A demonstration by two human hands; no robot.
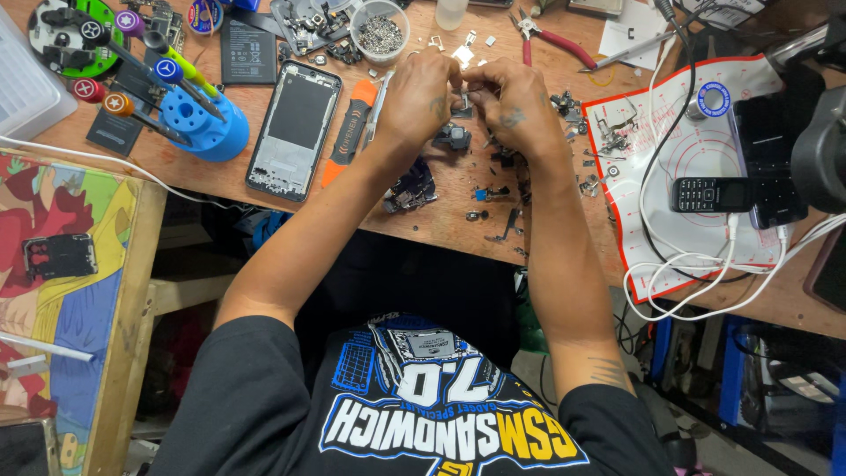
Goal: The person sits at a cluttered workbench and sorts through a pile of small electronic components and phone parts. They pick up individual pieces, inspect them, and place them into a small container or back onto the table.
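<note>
Pinching a small metal part (462, 104) between both hands, left hand (421, 92) and right hand (515, 104) knuckles-up, fingers curled shut.

Between the left hand (423, 92) and right hand (511, 101), fingertips cover most of a small metal part (462, 107), too small to identify. Below the hands, scattered dark fragments (493, 189) blur together. Right of them, a black device (824, 132), possibly a microscope, is cut off.

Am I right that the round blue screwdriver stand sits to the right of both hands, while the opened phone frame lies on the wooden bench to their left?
Not quite. The head view shows the blue screwdriver stand left of both hands, beyond the opened phone frame, which does lie on the wooden bench to their left.
</note>
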